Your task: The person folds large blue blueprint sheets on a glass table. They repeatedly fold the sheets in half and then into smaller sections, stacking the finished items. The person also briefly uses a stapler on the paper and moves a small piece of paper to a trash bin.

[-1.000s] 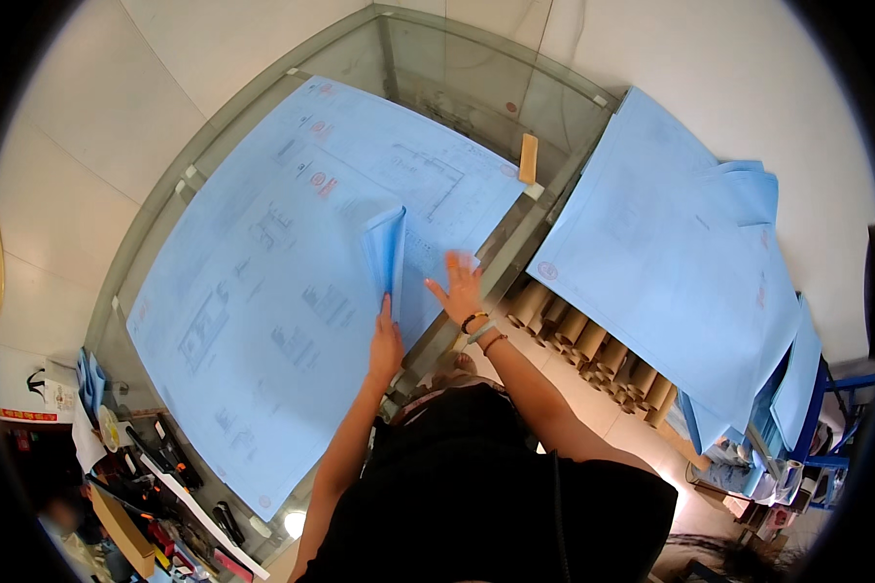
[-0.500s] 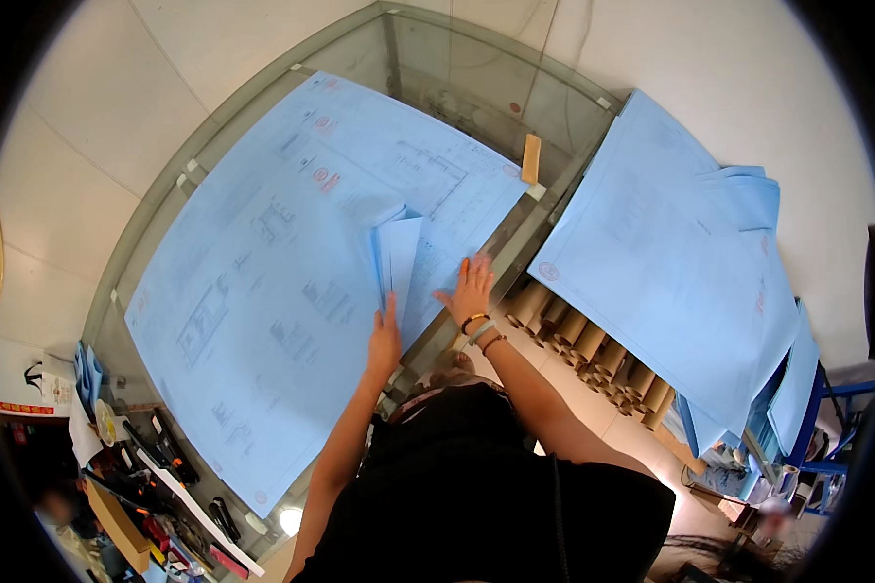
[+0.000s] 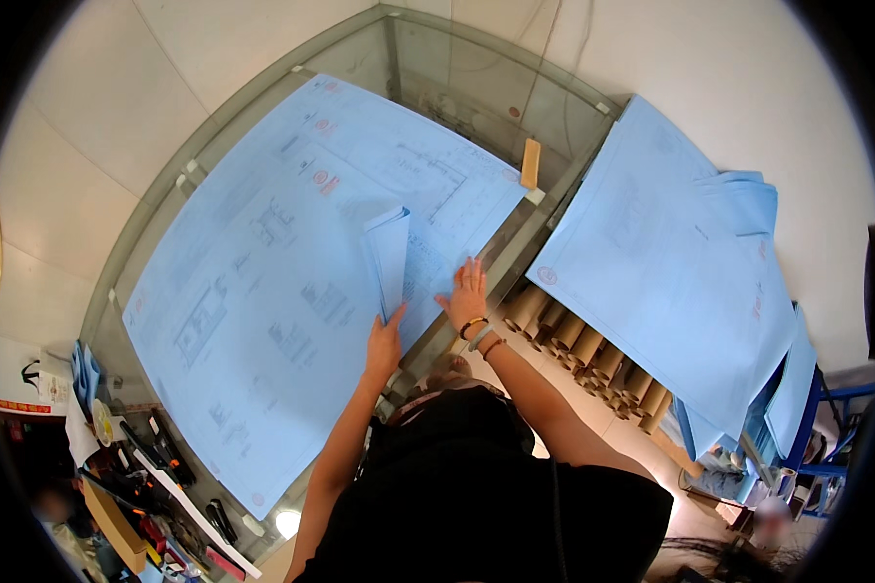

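A folded blueprint (image 3: 389, 255) was gripped at its near end by the left hand (image 3: 384, 348), its narrow pleats pinched between the thumb and fingers. It lay over the right half of the large blueprint sheet (image 3: 253, 282), which was spread across the glass desk (image 3: 423, 63). The right hand (image 3: 467, 291) was laid palm down near the sheet's right edge, with the fingers slightly parted and the thumb spread toward the fold; nothing was held in it. Bracelets (image 3: 476, 331) were worn on the right wrist. Line drawings and red round stamps (image 3: 321, 177) were printed on the sheet.

A tan strip (image 3: 530, 163) was set at the desk's far right corner. To the right, a second pile of blueprints (image 3: 661, 262) was stacked above rows of cardboard tubes (image 3: 585, 350). At the near left, assorted tools (image 3: 170, 455) were crowded together beside a long white strip (image 3: 200, 522).
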Demonstrator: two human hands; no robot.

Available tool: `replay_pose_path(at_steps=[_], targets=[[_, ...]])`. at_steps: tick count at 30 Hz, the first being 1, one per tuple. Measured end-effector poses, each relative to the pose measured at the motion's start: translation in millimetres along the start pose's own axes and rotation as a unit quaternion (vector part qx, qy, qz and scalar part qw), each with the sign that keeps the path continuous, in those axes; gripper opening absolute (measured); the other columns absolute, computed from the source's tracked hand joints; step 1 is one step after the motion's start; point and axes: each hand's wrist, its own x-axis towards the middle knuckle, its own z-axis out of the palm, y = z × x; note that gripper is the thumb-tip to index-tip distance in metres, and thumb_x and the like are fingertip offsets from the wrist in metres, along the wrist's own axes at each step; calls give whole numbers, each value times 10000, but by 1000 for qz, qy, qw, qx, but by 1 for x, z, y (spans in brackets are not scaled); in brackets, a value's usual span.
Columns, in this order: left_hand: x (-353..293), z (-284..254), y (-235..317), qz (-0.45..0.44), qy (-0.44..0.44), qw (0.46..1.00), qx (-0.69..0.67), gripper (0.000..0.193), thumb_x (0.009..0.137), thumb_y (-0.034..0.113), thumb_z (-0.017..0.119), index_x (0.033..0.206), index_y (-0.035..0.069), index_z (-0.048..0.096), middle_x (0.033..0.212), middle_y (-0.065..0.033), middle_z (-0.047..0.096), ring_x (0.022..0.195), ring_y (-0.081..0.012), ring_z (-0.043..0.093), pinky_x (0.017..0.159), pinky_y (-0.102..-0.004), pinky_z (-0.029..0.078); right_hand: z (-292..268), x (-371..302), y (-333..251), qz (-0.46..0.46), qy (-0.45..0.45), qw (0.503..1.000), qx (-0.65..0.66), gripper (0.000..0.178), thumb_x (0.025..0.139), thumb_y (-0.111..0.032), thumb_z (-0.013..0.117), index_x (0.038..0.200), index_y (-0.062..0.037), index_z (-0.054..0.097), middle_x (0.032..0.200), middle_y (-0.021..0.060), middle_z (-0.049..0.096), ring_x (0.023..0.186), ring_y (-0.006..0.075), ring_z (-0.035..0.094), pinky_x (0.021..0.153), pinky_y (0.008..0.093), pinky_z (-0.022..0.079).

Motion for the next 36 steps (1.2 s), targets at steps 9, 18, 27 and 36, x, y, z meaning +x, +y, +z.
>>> replay_pose_path(at_steps=[9,18,27,36], targets=[[-2,1,11,-16,73,996,-47,517,907,4,457,1407,121,398,1228,-333,464,1050,-511,502,899,-463,461,-26,14,-1,107,-6,994,33,886,850,-610,545,1364,95,389,1510,256,208,1410,412,154,1115,534,200],[-4,-6,14,-41,21,996,-77,476,899,-25,438,1341,146,487,1205,-332,472,1045,-504,505,865,-486,455,-15,5,-11,2,-137,987,87,837,812,-439,668,1389,71,340,1519,260,161,1420,439,77,1128,555,146],[-5,-10,16,-45,18,994,-93,503,913,6,453,1395,142,411,1205,-303,497,1001,-491,530,818,-499,456,-45,1,-38,-25,-106,921,374,739,901,-356,611,1496,-128,238,1524,233,199,1421,425,125,1121,503,217],[-3,-10,20,-22,80,989,-119,541,953,93,475,1462,113,293,1291,-263,487,1033,-451,542,825,-479,463,-38,8,-76,37,-305,811,497,629,1004,-442,358,1514,-132,161,1520,191,262,1385,391,268,1086,385,303]])
